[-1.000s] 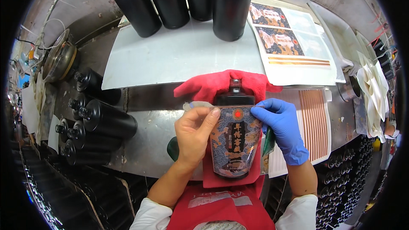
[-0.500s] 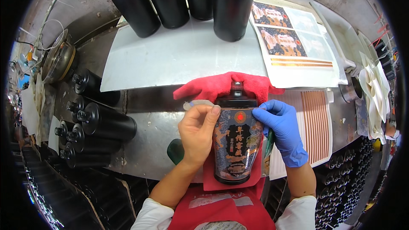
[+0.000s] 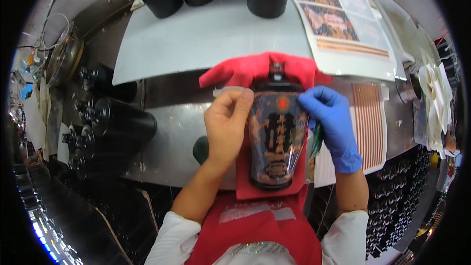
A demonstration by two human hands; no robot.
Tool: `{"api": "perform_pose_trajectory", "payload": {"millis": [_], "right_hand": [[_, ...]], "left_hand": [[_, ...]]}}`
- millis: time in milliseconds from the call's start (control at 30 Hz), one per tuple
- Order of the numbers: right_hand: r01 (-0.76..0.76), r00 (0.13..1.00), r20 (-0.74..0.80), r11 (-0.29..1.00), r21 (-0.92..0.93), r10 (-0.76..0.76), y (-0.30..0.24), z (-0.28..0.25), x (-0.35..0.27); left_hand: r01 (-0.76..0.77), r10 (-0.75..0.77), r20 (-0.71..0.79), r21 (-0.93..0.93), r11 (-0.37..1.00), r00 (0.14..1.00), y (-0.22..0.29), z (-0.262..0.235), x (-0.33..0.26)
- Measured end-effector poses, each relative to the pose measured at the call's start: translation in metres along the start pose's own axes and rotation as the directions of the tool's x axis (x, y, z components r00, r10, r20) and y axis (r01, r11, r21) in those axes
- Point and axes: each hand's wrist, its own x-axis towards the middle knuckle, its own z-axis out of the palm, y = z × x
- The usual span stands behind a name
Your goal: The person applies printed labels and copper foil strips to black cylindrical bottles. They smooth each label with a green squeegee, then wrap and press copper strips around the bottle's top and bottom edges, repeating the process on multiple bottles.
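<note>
A black bottle [image 3: 277, 87] with a narrow neck lies on a red cloth [image 3: 235, 70], its neck pointing away from me. Over its front is a patterned decal sheet [image 3: 280, 132] with dark blue and copper tones and a red dot near the top. My bare left hand [image 3: 225, 125] pinches the decal's upper left corner between thumb and finger. In a blue glove, my right hand [image 3: 336, 125] pinches the upper right corner. A dark green flat tool [image 3: 318, 138] shows beneath the right hand's fingers; how it is held is partly hidden.
Several black bottles [image 3: 125, 120] lie at the left, and more stand on a pale board [image 3: 211, 39] at the back. Printed decal sheets [image 3: 353, 61] rest at the back right, a copper-striped sheet [image 3: 370, 127] nearer. A dark green piece [image 3: 200, 150] sits left of the cloth.
The whole scene has shifted upward in the picture. Both hands keep their pinch on the decal's upper corners, and the bottle still lies on the cloth.
</note>
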Motion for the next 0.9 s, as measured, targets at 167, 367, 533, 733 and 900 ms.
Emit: {"api": "perform_pose_trajectory", "payload": {"millis": [167, 367, 533, 733, 900], "right_hand": [[-0.135, 0.988, 0.074, 0.991, 0.021, 0.133, 0.010, -0.008, -0.023], [-0.309, 0.944, 0.154, 0.947, 0.088, 0.293, 0.034, -0.010, -0.072], [-0.350, 0.926, 0.164, 0.936, 0.040, 0.339, 0.043, -0.011, -0.082], [-0.329, 0.936, 0.146, 0.944, 0.030, 0.322, 0.048, -0.011, -0.083], [-0.298, 0.953, 0.078, 0.952, 0.070, 0.293, 0.065, -0.021, -0.080]], "left_hand": [[0.073, -0.079, 0.088, 0.063, 0.995, 0.993, 0.000, -0.017, -0.029], [0.219, -0.290, 0.204, 0.309, 0.925, 0.935, 0.000, -0.043, -0.073], [0.213, -0.289, 0.247, 0.295, 0.932, 0.925, -0.004, -0.049, -0.079], [0.262, -0.318, 0.267, 0.223, 0.939, 0.910, -0.005, -0.050, -0.078], [0.288, -0.284, 0.298, 0.033, 0.957, 0.911, -0.002, -0.050, -0.075]]}}
